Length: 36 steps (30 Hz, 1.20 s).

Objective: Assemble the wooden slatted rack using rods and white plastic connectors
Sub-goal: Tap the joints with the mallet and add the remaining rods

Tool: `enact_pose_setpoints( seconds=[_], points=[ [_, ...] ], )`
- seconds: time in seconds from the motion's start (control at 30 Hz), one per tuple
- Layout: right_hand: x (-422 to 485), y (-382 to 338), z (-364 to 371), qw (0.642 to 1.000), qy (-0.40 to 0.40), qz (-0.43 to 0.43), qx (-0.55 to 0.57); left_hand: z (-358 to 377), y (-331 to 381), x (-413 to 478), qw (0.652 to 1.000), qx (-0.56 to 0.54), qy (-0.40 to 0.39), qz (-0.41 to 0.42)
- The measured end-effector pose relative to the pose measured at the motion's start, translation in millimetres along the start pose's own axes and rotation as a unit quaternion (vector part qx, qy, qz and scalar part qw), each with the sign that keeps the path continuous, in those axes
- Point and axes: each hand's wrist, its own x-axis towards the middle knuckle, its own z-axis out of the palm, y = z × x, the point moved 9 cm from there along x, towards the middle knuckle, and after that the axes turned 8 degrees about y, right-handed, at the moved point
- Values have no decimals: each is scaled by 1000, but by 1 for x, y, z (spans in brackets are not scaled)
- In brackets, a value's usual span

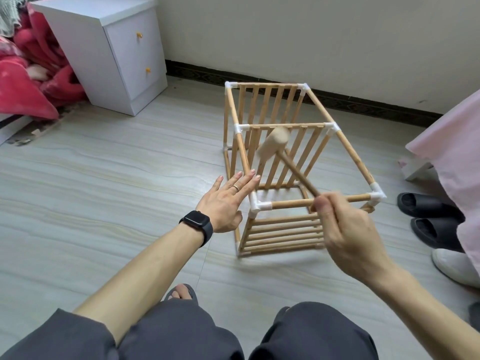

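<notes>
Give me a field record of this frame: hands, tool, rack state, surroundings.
left hand: open, fingers straight, beside the rack's near-left rod; contact unclear
right hand: grips the end of the mallet's handle
mallet: wooden, head up over the rack's middle panel, blurred
rack: stands on the floor; slatted panels joined by rods
near-left connector: white, at a top corner, rods seated in it
surroundings: white cabinet far left, black slippers to the right
</notes>
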Motion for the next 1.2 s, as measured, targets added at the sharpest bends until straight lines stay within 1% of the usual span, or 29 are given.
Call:
enact_pose_setpoints(
  seconds=[0.03,0.07,0.1,0.17,0.2,0.23,0.27,0.3,0.33,0.37,0.43,0.47,0.5,0.53,0.57,0.6,0.63,0.7,0.73,0.77,0.83,0.87,0.9,0.97,1.0,1.03,1.1,1.13,1.2],
  points=[
    [-6,-5,-5,999,37,-10,27,1,0,0,1000,-2,3,1],
    [-13,-3,-2,999,38,-8,29,1,0,0,1000,-2,5,3],
    [-22,6,12,1000,-10,11,-9,1,0,0,1000,-1,5,4],
    [-47,29,47,972,-183,57,-136,2,-1,0,1000,-5,3,2],
    [-51,35,49,969,-193,60,-142,2,-1,1,1000,-7,3,1],
    [-45,33,42,984,-136,58,-97,2,0,1,1000,-7,3,1],
    [-37,23,28,997,-54,42,-36,1,0,1,1000,-6,4,-1],
    [-34,14,17,1000,3,24,-2,1,0,1,1000,-10,2,-3],
    [-35,12,15,1000,18,15,10,1,0,0,1000,-15,-2,-5],
    [-34,12,21,1000,-7,17,-12,1,0,0,1000,-19,-2,-6],
    [-45,27,48,978,-163,44,-124,0,1,0,1000,-20,0,-8],
    [-46,32,50,975,-177,55,-125,0,1,1,1000,-19,-3,-5],
    [-39,32,41,987,-126,60,-85,0,2,1,1000,-14,-6,-2],
    [-31,23,26,998,-45,38,-34,0,2,1,1000,-11,-4,-2],
    [-28,14,15,1000,12,18,-7,0,2,1,1000,-13,-4,-5],
    [-30,14,13,1000,18,9,-3,0,2,0,1000,-20,-7,-7],
    [-30,15,20,999,-17,11,-31,0,3,0,1000,-22,-8,-7],
    [-45,34,46,971,-180,37,-154,-1,3,0,1000,-18,-5,-7],
    [-46,38,46,969,-187,45,-157,-1,3,0,1000,-21,-8,-7],
    [-41,38,38,980,-139,38,-136,-1,3,0,1000,-20,-10,-6],
    [-31,20,12,999,7,11,-34,-1,3,0,1000,-19,-9,-9],
    [-33,20,12,999,14,16,-24,-1,3,-1,1000,-24,-12,-10],
    [-34,21,22,998,-29,28,-44,-2,4,-1,1000,-27,-11,-11],
    [-50,36,53,971,-186,58,-139,-3,4,-1,999,-31,-6,-14],
    [-53,39,54,967,-205,70,-136,-3,4,-1,999,-35,-7,-13],
    [-46,40,49,973,-185,75,-111,-3,4,-1,999,-34,-7,-12],
    [-27,28,28,988,-101,112,22,-3,4,-1,999,-29,-9,-10],
    [-19,25,18,982,-72,144,100,-2,4,-1,999,-36,-8,-11],
    [-2,19,3,952,-26,187,240,-2,4,-1,999,-43,0,-13]
  ],
)
